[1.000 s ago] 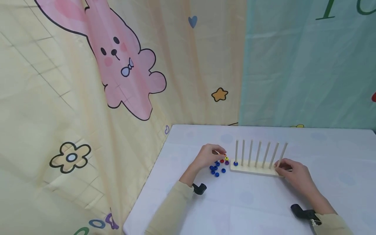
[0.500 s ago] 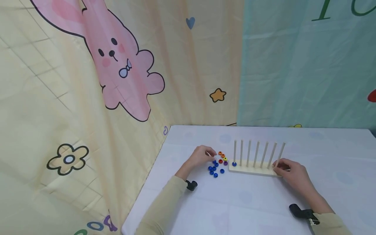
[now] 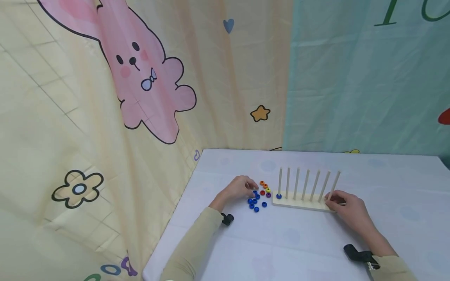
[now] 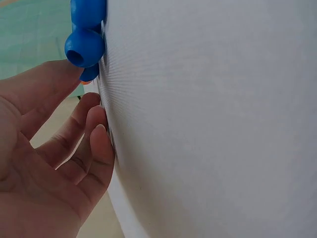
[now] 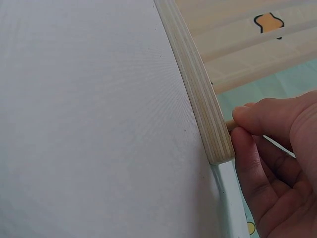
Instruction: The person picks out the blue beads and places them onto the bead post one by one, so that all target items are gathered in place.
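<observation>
My left hand [image 3: 240, 186] is low over the table at the left of a group of small beads, fingers loosely bent. In the left wrist view its thumb reaches the blue beads [image 4: 85, 48], with a gap between thumb and fingers. A pale wooden board [image 3: 299, 203] with several upright pegs stands to the right. One blue bead [image 3: 279, 196] sits at the bottom of its leftmost peg. At the other end my right hand [image 3: 348, 205] pinches the rightmost peg [image 3: 335, 184] near its base, fingertips right at the board's end.
Several blue beads [image 3: 251, 206] lie loose left of the board. Behind them are orange beads [image 3: 262, 183], a yellow bead [image 3: 268, 190], a red bead [image 3: 262, 192] and a purple bead [image 3: 268, 195]. A printed curtain [image 3: 228, 78] hangs behind the white table [image 3: 291, 249].
My left hand has drawn back left from the orange beads and come down beside the blue ones. The right hand keeps its grip on the end peg.
</observation>
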`<state>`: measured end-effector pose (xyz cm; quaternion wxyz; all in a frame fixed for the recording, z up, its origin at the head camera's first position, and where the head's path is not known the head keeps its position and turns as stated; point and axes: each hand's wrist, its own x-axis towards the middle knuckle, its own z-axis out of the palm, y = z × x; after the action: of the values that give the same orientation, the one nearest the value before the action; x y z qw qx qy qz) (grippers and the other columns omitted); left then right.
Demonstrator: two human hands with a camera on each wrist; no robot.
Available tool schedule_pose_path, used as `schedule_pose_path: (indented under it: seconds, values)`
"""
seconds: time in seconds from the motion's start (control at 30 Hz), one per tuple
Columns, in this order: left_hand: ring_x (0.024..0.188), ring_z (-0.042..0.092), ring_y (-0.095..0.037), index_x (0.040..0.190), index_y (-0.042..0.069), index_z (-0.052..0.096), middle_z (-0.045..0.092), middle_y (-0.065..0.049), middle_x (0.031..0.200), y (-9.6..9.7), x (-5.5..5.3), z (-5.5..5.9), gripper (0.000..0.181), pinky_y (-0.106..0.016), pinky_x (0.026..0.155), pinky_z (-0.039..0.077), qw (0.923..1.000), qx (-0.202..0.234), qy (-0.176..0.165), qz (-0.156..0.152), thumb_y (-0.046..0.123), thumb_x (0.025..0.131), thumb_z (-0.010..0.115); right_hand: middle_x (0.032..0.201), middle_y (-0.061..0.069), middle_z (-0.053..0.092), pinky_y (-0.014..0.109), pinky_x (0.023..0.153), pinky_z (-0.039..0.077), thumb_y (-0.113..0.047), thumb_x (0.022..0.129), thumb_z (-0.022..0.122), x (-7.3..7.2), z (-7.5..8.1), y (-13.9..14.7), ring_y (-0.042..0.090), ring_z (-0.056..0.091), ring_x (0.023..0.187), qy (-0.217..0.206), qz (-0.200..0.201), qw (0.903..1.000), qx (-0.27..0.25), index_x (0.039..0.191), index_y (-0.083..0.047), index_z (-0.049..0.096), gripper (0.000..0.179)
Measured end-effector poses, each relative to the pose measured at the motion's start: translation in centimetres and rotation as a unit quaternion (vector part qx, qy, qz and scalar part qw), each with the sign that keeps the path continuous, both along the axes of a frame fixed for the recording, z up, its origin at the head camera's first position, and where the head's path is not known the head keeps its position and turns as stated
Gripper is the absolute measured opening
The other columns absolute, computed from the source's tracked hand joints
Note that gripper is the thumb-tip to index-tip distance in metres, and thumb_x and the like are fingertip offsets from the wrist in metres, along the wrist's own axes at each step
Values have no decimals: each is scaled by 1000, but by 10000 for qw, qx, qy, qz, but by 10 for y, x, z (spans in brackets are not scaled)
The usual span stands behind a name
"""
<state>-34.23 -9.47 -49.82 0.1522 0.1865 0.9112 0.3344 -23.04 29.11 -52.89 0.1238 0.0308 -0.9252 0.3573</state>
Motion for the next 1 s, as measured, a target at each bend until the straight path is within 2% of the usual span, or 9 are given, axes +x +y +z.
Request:
schedule_pose_path:
  seconds: [0.17,0.4,0.7,1.0]
  values:
    - [91,57,-12,101,28,79,63,9,99,-1,0,0,18,-29,77,50,9999,-73,85,-102,18,87,81,93,4,71,26,59,49,-19,93,75,1,2,-2,27,66,89,29,-11,10000,-12,97,-14,70,8]
    - [90,58,-12,101,27,78,62,10,98,-2,-2,0,17,-28,78,50,10000,-35,36,-46,17,87,81,94,5,71,25,60,50,-18,92,75,0,2,-2,29,66,90,66,6,10000,-18,97,-13,70,8]
    - [91,59,-13,103,23,78,65,11,98,-5,-2,1,18,-28,78,52,9998,182,-38,-52,14,87,80,94,5,70,25,61,49,-17,92,74,-1,-1,-3,30,66,91,12,-15,10000,12,99,-12,70,9]
    - [87,61,-13,107,21,77,66,10,96,-8,-4,1,17,-29,74,52,9990,423,111,103,17,90,78,93,4,71,26,61,49,-16,92,74,1,2,-2,30,67,90,93,36,9999,51,97,-13,70,7]
